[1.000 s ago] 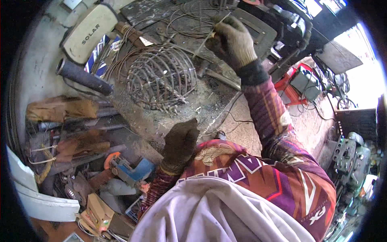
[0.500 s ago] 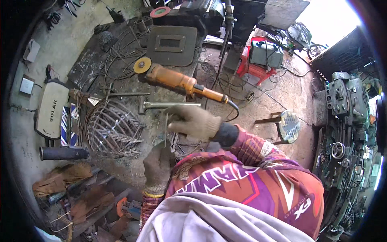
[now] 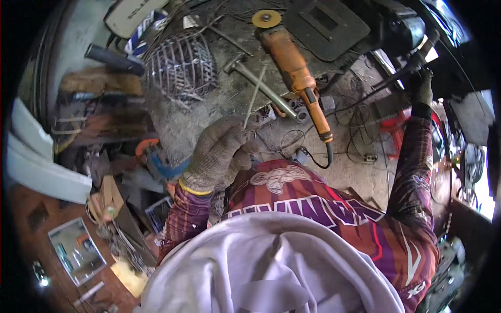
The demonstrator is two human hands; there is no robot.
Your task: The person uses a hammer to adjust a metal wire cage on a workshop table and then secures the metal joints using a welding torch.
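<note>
At the centre of the view, the left hand [image 3: 222, 154], in a grey knitted glove, has its grip pinched on the lower end of a thin metal rod [image 3: 254, 96], which rises from the fingers [image 3: 245, 136] toward twelve o'clock; the rod stands free above the floor, touching nothing else that I can see. The right hand [image 3: 421, 88], also gloved, is stretched far out at two o'clock, curled around a dark cable or handle [image 3: 404, 70] beside a black machine; whether its grip is fully pressed together I cannot tell. The step looks like readying a rod for joining, and the next move would call for steady aim, since the rod is long and thin. Just beyond the rod lie a hammer [image 3: 261, 86] and an orange angle grinder [image 3: 295, 68] at one o'clock; a wire cage [image 3: 180, 65] sits at eleven o'clock; a dark welding mask [image 3: 326, 23] lies at twelve. The concrete floor [image 3: 360, 172] is gritty and strewn with wire; scrap and tools crowd nine o'clock.
</note>
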